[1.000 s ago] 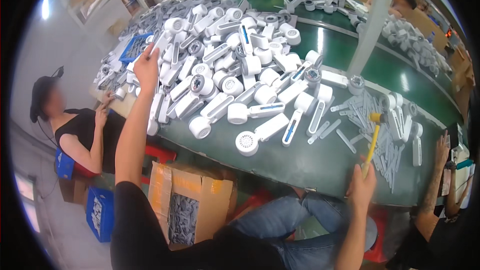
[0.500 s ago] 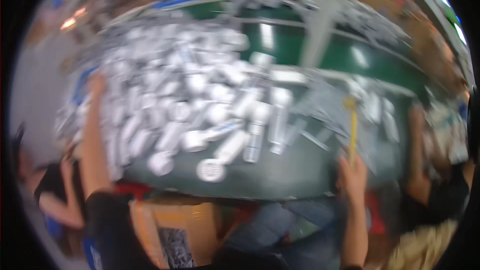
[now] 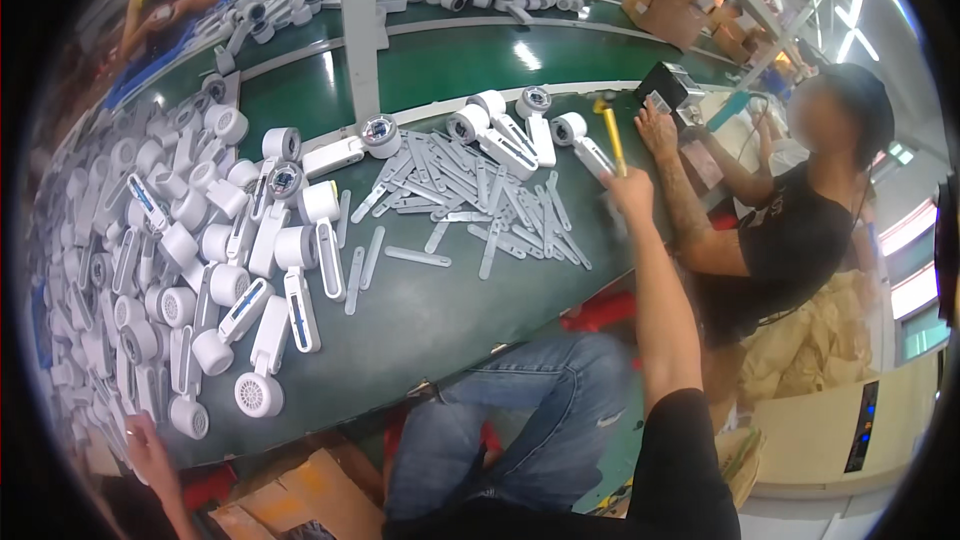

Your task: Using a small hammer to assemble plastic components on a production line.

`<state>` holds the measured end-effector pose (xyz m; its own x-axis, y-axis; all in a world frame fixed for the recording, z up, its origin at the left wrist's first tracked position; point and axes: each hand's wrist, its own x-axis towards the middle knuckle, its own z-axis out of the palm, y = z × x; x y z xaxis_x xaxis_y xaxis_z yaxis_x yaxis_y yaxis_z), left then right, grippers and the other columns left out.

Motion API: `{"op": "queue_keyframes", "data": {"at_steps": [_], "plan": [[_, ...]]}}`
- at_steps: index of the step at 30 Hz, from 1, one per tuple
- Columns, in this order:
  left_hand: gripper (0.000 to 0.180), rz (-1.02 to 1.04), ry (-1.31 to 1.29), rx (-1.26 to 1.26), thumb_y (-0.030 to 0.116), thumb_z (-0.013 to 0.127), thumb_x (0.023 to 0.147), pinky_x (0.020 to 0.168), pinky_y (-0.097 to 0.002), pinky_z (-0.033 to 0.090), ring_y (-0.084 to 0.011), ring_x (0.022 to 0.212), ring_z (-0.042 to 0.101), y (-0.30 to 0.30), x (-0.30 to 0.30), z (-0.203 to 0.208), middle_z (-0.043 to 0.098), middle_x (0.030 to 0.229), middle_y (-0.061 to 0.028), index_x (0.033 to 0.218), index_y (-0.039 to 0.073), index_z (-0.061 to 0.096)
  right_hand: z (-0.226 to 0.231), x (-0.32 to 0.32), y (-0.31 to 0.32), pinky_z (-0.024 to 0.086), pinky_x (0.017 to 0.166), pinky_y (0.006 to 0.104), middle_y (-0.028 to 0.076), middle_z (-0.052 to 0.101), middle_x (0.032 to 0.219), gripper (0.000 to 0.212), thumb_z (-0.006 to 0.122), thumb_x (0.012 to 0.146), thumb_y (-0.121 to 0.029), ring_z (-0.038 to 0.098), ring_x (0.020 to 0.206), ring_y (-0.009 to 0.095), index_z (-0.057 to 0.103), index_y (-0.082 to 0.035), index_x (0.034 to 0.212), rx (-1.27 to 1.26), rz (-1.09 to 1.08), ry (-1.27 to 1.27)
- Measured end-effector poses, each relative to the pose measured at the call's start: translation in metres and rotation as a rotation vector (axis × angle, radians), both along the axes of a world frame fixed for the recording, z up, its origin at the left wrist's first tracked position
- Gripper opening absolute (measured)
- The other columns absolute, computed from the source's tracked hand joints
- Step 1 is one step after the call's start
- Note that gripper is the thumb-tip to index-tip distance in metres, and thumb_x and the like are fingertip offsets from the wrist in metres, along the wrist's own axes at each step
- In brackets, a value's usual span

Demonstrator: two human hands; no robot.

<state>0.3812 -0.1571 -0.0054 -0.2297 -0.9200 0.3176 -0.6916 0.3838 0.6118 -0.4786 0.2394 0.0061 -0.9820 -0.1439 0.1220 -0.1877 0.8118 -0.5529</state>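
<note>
At the bottom of the frame sits a brown cardboard box (image 3: 315,490), beside legs in blue denim jeans (image 3: 520,390). The hands are well apart: the left hand (image 3: 150,455), lower left, is by the near edge of a pile of white plastic handheld fans with round heads (image 3: 258,395), and whether it grips anything I cannot tell. The pile crowds the left of the dark green desk (image 3: 420,315); a nudge there could tip loose fans over the edge. Thin grey plastic strips (image 3: 415,257) lie scattered mid-frame, where a dragging forearm might sweep them about. Right of centre, the right hand (image 3: 632,192) is closed round a yellow-handled hammer (image 3: 614,138), head up, near another fan. A wide swing could strike the co-worker's hand (image 3: 658,130) close by, or crack a casing. Farther off, a white upright post (image 3: 360,30) obstructs reaching over the glossy green belt (image 3: 440,60).
</note>
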Motion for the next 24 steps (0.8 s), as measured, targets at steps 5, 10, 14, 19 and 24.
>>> {"op": "queue_keyframes", "data": {"at_steps": [5, 10, 14, 19, 24], "plan": [[0.022, -0.107, 0.414, 0.167, 0.02, 0.06, 0.112, 0.048, -0.021, 0.026, 0.0004, 0.057, 0.036, 0.077, -0.046, -0.024, 0.041, 0.067, 0.0106, 0.092, 0.012, 0.056, 0.058, 0.085, 0.006, 0.052, 0.068, 0.0405, 0.016, 0.071, 0.073, 0.037, 0.081, 0.093, -0.033, 0.065, 0.066, 0.022, 0.078, 0.002, 0.102, -0.319, 0.147, 0.24], [0.021, -0.341, 0.396, 0.225, 0.014, 0.062, 0.11, 0.048, -0.0228, 0.037, -0.0043, 0.053, 0.048, 0.118, -0.168, 0.011, 0.055, 0.064, 0.0028, 0.091, 0.007, 0.059, 0.078, 0.215, -0.023, 0.052, 0.072, 0.0282, 0.002, 0.076, 0.09, 0.039, 0.085, 0.091, -0.019, 0.066, 0.08, 0.01, 0.076, 0.001, 0.123, -0.368, 0.504, -0.286], [0.02, -0.507, 0.441, 0.285, 0.014, 0.063, 0.109, 0.049, -0.0239, 0.038, -0.0061, 0.055, 0.054, 0.119, -0.257, 0.039, 0.059, 0.065, -0.0008, 0.092, 0.005, 0.06, 0.032, 0.283, -0.043, 0.053, 0.073, 0.0356, 0.011, 0.074, 0.084, 0.035, 0.087, 0.09, -0.025, 0.065, 0.076, 0.016, 0.079, -0.005, 0.117, -0.1, 0.807, -0.453], [0.016, -0.548, 0.279, 0.339, 0.016, 0.066, 0.107, 0.061, -0.0294, 0.049, -0.0137, 0.065, 0.064, 0.108, -0.328, 0.064, 0.068, 0.075, -0.0082, 0.102, 0.001, 0.065, 0.025, 0.294, -0.045, 0.054, 0.076, 0.0381, 0.01, 0.071, 0.083, 0.054, 0.086, 0.088, -0.03, 0.063, 0.075, 0.021, 0.072, -0.003, 0.133, -0.28, 0.9, -0.476], [0.019, -0.73, -0.193, -0.428, 0.01, 0.075, 0.092, 0.096, -0.0453, 0.051, -0.0323, 0.108, 0.066, 0.064, -0.425, 0.069, 0.076, 0.104, -0.0107, 0.11, 0.005, 0.079, 0.022, 0.257, -0.039, 0.032, 0.047, 0.0247, -0.006, 0.052, 0.072, 0.051, 0.08, 0.098, -0.02, 0.04, 0.052, 0.003, 0.065, -0.002, 0.143, -0.647, 0.56, -0.706]]}}
